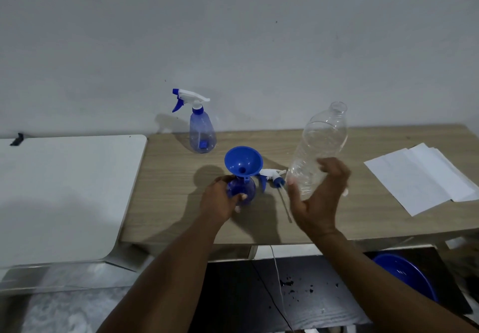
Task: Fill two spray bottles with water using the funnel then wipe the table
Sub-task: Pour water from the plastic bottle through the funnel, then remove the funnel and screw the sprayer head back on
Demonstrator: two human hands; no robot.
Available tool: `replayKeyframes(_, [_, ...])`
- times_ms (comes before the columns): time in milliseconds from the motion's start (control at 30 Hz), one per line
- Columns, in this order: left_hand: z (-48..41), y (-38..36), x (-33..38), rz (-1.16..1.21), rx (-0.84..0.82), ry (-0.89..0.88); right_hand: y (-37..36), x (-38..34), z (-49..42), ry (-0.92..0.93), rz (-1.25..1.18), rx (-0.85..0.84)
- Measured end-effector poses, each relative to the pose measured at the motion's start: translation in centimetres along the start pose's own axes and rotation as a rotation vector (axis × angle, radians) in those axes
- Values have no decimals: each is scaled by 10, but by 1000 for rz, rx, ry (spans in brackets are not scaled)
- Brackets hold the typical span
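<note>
My left hand (224, 198) keeps a closed grip on the open spray bottle (241, 190) standing mid-bench (181, 203), the blue funnel (243, 161) seated in its neck. My right hand (318, 198) grips a clear bottle (318, 148), tilted, mouth up, nearly empty. The loose sprayer (272, 176) lies between them; the second spray bottle (202, 133) stands capped by the wall, paper towels (420, 177) at right.

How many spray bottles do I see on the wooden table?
2. One spray bottle, trigger head on, stands at the back near the wall. The other spray bottle is held by the left hand with the blue funnel in it; its trigger head lies beside it.
</note>
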State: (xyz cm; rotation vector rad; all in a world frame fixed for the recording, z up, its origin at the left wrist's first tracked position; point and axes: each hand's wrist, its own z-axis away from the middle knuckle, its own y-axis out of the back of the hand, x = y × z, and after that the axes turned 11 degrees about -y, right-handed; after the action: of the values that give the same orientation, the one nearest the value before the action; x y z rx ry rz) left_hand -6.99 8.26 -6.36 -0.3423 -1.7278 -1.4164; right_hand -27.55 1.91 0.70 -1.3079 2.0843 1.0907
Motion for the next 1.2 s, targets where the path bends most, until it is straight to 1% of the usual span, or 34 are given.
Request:
replayKeyframes(67, [1,3,0,58,-62,14,-12,-27,-1,111,-30,-238])
replayKeyframes(100, [1,3,-2,103,-94,11,-21,-39,-7,136,5,-367])
replayKeyframes(133, [2,1,-7,125,-98,1,-30,-49,-15,144,88,-488])
replayKeyframes(167, [4,2,-9,86,-67,-11,-40,-56,-24,137,201,-602])
replayKeyframes(233, [7,1,-11,144,-4,33,-58,-65,-43,111,450,-828])
replayKeyframes(267, [9,1,-9,222,17,59,-65,-68,-51,105,545,-937])
replayKeyframes(333, [11,1,-7,205,2,47,-76,-72,-62,85,620,-1099])
replayKeyframes(367, [12,2,-6,157,-11,31,-78,-75,-67,66,613,-1132])
replayKeyframes(500, [15,12,-3,55,-34,15,-73,-76,-76,-60,462,-1125])
replayKeyframes(533, [16,15,-5,36,-28,13,-69,-73,-77,-113,393,-1114])
replayKeyframes(600, [19,21,-10,37,-18,-20,-63,-56,-71,-294,173,-1066])
replayKeyframes(667, [23,25,-19,46,-3,-39,-58,-34,-55,-512,-57,-951])
replayKeyframes(700, [24,28,-24,47,13,-37,-57,-23,-43,-595,-129,-877])
replayKeyframes(767, [27,35,-28,36,48,-41,-59,-8,-16,-678,-173,-743])
replayKeyframes(833, [30,44,-31,4,54,-54,-65,0,10,-670,-111,-682])
replayKeyframes(867, [31,47,-32,-17,53,-57,-69,3,22,-629,-39,-678])
replayKeyframes(1000, [37,58,-40,-12,52,-49,-83,19,56,-358,381,-665])
replayKeyframes(1100, [39,61,-43,-10,44,-35,-83,31,66,-196,621,-670])
replayKeyframes(1200, [40,60,-43,-7,56,-37,-81,35,62,-208,704,-713])
